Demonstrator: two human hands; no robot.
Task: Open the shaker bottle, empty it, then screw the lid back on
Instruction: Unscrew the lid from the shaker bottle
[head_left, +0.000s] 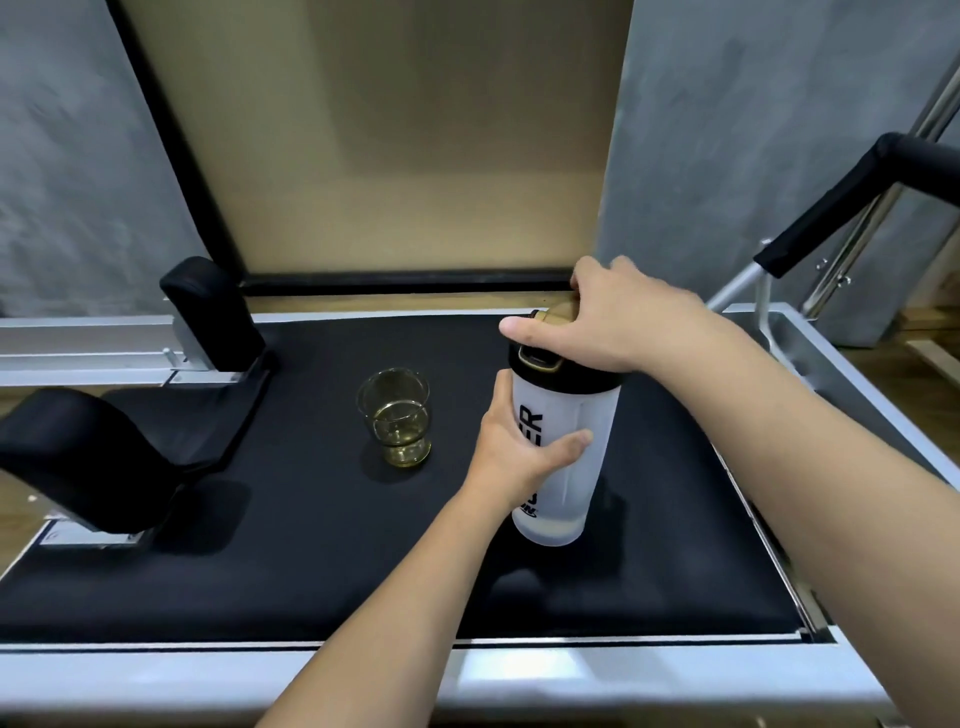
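- I see the shaker bottle (563, 457) standing upright on the black padded surface (311, 545), right of centre, its frosted white body carrying black lettering that runs down the side.
- Its black lid (566, 371) sits on top of the body, with a gold-trimmed flip tab facing me and a gold cap part (558, 312) showing at the far side.
- My left hand (519, 447) wraps the middle of the bottle from the left: the thumb crosses the front of the frosted wall, the fingers go around behind where I cannot see them. It is closed on the bottle.
- My right hand (613, 317) comes in from the right and sits over the lid from above, the thumb pointing left along the lid's near rim, the fingers curled over the far edge and the gold cap. It grips the lid; I cannot tell whether the lid is fully screwed down.
- A faint pale layer shows at the very bottom of the bottle; I cannot tell if it is liquid.
- To the left of the bottle, apart from it and from my left hand, stands a clear glass (397, 418) holding yellowish liquid in its lower part.
- Further left, two black padded blocks (213, 312) rise from the metal frame (78, 358) at the surface's edge.
- A black padded bar (831, 202) on metal tubing stands off to the far right.
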